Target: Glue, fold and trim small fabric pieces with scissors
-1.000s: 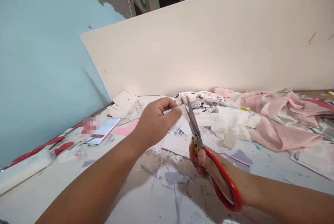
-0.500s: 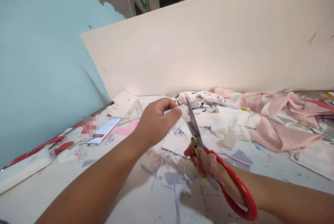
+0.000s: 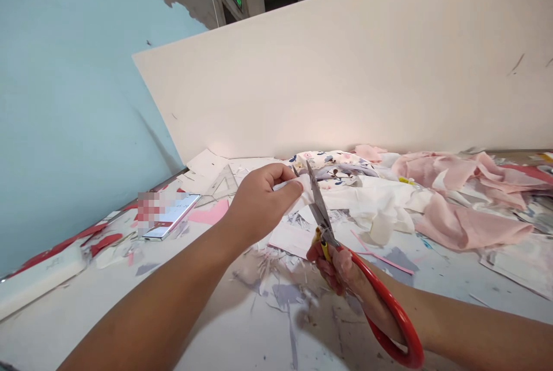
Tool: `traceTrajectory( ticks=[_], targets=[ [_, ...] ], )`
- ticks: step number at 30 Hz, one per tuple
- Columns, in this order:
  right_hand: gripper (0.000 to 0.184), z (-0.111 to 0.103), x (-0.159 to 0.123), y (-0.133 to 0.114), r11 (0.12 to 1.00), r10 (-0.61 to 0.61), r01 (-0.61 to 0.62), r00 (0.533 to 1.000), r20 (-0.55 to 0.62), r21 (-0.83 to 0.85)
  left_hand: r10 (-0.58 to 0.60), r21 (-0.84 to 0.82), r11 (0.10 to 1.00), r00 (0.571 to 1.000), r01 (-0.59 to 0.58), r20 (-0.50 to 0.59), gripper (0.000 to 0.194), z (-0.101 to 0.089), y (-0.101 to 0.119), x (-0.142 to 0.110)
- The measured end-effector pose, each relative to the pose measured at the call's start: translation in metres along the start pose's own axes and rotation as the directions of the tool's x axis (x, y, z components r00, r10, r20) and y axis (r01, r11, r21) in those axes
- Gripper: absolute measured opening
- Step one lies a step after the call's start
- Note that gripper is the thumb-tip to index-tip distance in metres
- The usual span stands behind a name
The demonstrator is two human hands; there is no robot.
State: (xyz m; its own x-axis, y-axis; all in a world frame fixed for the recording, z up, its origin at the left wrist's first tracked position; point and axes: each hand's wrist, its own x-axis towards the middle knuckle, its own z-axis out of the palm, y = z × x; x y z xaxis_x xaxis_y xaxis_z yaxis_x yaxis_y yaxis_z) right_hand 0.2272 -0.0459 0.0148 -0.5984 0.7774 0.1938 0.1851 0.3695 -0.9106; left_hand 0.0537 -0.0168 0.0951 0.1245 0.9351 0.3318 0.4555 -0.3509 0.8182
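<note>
My left hand (image 3: 268,197) pinches a small white piece (image 3: 306,191) between thumb and fingers; whether it is cloth or paper I cannot tell. Scissors (image 3: 320,209) with one red and one yellow handle are in my right hand (image 3: 341,270), the fingers closed round the handles. The blades point up and away, slightly apart, and the white piece lies at them. Part of it is hidden behind my left thumb. Beneath both hands, thin white and grey scraps (image 3: 270,270) lie on the table.
Floral fabric (image 3: 337,159), white cloth (image 3: 367,201) and pink cloth (image 3: 470,224) are heaped at the back and right. A phone (image 3: 175,218) and a clear set square (image 3: 222,182) lie to the left. A pale upright board (image 3: 345,71) closes off the back, beside a blue wall (image 3: 78,100).
The scissor blades have closed slightly, with the red handle a little nearer my wrist. My left hand and the white piece have shifted very slightly to the right.
</note>
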Motion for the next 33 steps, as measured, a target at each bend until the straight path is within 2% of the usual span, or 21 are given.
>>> traceTrajectory(
  ticks=[7,15,33],
  targets=[
    [0.047,0.001,0.002,0.001,1.000,0.026,-0.026,1.000,-0.007,0.016,0.007,-0.004,1.000,1.000,-0.007,0.000,0.017,0.000,0.000,0.000],
    [0.046,0.002,0.002,0.017,0.999,0.036,-0.035,0.999,-0.027,0.001,0.006,0.000,1.000,1.000,-0.006,-0.011,0.017,-0.001,0.002,0.000],
    [0.046,0.001,0.002,0.005,0.999,0.033,-0.033,0.999,0.008,-0.011,0.035,0.003,0.999,0.999,-0.035,-0.010,0.016,-0.001,0.000,0.001]
  ],
)
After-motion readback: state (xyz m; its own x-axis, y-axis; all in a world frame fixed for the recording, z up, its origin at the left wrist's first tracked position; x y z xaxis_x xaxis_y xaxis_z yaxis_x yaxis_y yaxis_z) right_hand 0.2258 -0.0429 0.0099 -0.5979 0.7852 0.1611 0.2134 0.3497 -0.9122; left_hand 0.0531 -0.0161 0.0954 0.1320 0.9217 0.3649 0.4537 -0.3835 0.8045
